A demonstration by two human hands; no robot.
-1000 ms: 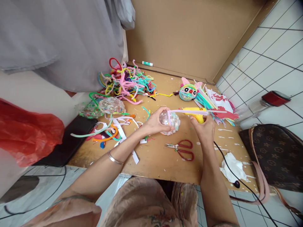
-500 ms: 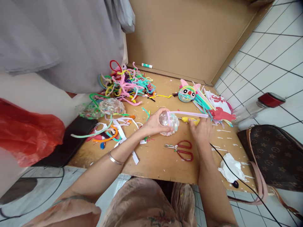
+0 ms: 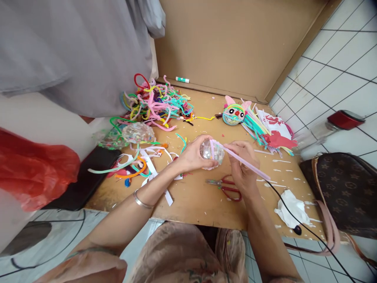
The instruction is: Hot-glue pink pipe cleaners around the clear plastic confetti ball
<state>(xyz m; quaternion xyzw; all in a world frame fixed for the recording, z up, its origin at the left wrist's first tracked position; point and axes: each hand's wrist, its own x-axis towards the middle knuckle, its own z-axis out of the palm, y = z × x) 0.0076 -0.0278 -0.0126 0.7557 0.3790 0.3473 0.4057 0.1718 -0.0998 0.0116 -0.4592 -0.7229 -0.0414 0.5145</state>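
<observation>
My left hand (image 3: 196,154) is wrapped round a clear plastic ball (image 3: 206,149) with something pale inside it. A lilac pipe cleaner (image 3: 247,163) runs across the top of the ball and out to the right. Between thumb and fingers, my right hand (image 3: 243,161) pinches that pipe cleaner close to the ball, its free end sticking out past the hand. Below the hands lie scissors with red handles (image 3: 229,188), partly covered by my right wrist. The yellow tool beside my right hand earlier is now hidden behind it.
A heap of coloured pipe cleaners (image 3: 156,102) stands at the back left, near lumpy clear plastic bags (image 3: 138,133). A decorated ball with eyes and pink ears (image 3: 233,114) lies at the back right. A brown handbag (image 3: 341,192) and black cable (image 3: 294,208) occupy the right side.
My right hand has moved left along the pipe cleaner to near the ball. The pipe cleaner now slants down to the right instead of lying nearly level. My left hand keeps its hold.
</observation>
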